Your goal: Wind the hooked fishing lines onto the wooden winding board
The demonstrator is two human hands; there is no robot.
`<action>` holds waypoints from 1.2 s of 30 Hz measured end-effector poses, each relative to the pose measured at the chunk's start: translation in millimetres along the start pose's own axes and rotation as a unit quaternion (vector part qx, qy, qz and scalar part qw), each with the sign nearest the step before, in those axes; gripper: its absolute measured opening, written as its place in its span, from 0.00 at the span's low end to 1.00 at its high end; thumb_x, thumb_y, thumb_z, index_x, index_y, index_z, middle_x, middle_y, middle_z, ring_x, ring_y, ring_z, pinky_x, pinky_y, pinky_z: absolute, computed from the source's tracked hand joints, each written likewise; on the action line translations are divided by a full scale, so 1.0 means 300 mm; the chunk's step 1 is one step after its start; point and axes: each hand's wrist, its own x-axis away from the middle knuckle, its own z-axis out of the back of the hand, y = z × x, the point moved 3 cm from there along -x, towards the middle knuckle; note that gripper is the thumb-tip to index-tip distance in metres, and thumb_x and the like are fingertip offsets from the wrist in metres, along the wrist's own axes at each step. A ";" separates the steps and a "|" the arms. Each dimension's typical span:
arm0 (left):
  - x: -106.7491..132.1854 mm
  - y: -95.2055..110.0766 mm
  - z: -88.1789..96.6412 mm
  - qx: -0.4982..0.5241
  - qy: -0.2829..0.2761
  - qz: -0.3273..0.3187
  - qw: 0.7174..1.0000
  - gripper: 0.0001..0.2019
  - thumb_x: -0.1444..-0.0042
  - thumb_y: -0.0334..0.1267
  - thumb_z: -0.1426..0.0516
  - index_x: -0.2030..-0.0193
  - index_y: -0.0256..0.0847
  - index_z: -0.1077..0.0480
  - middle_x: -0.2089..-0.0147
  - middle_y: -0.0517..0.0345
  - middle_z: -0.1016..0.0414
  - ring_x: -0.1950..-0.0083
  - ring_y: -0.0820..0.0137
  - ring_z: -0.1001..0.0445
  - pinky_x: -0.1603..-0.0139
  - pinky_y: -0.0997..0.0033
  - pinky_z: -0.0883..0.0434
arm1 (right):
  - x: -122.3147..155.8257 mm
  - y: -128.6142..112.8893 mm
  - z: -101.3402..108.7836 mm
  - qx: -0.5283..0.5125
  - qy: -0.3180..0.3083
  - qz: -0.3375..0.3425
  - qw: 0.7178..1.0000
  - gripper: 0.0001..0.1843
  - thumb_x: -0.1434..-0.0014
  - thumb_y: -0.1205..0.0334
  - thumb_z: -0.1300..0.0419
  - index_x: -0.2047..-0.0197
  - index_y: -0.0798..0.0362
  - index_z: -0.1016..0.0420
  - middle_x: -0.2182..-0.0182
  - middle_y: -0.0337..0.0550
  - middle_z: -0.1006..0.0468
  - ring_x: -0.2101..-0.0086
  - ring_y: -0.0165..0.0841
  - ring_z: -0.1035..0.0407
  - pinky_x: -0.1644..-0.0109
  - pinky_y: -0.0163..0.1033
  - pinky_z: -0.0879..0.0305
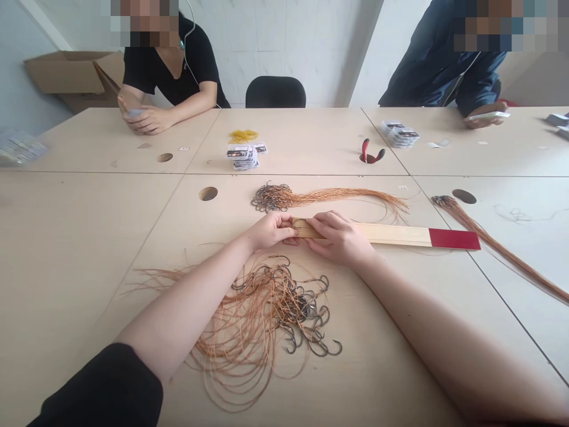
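A flat pale wooden strip with a red end [395, 233] lies crosswise in front of me. Its left end is pinched between the thumb and fingers of my left hand [271, 230]. My right hand [340, 237] is closed over the strip a little further right, fingers on top and thumb below. Between the hands, a thin dark curve like a fishing hook [303, 220] shows on the wood, partly covered by my fingers. Nearer to me lies a loose pile of large dark fishing hooks [306, 308] tied to orange-brown lines [240, 350]. My left forearm covers part of these lines.
Beyond the strip lies a bundle of hooked lines [329, 196]; another bundle [498, 240] is at right. Small plastic boxes [243, 155], yellow pieces [243, 136] and red-handled pliers [371, 152] in a table hole sit further back. Two people sit opposite, beside a black chair [275, 92].
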 end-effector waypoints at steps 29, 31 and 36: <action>-0.006 0.024 -0.012 0.009 0.004 0.026 1.000 0.05 0.50 0.33 0.42 0.69 0.31 0.31 0.72 0.55 0.26 0.70 0.74 0.25 0.68 0.75 0.29 | 0.000 0.021 -0.008 -0.021 -0.031 -0.007 0.999 0.18 0.41 0.56 0.46 0.50 0.56 0.31 0.59 0.49 0.28 0.59 0.37 0.33 0.54 0.43 0.34; -0.008 0.021 -0.010 0.011 0.005 0.025 1.000 0.05 0.50 0.33 0.42 0.69 0.31 0.31 0.72 0.56 0.27 0.69 0.73 0.24 0.68 0.75 0.29 | 0.001 0.020 -0.008 -0.018 -0.027 -0.004 0.999 0.18 0.41 0.56 0.46 0.50 0.56 0.30 0.59 0.48 0.28 0.59 0.37 0.33 0.54 0.43 0.34; -0.007 0.021 -0.007 -0.005 -0.006 0.023 1.000 0.04 0.49 0.32 0.43 0.69 0.32 0.31 0.71 0.57 0.26 0.68 0.74 0.24 0.66 0.76 0.28 | 0.004 0.018 -0.007 -0.014 -0.017 0.000 1.000 0.18 0.42 0.57 0.45 0.50 0.56 0.30 0.59 0.49 0.28 0.60 0.37 0.33 0.55 0.43 0.34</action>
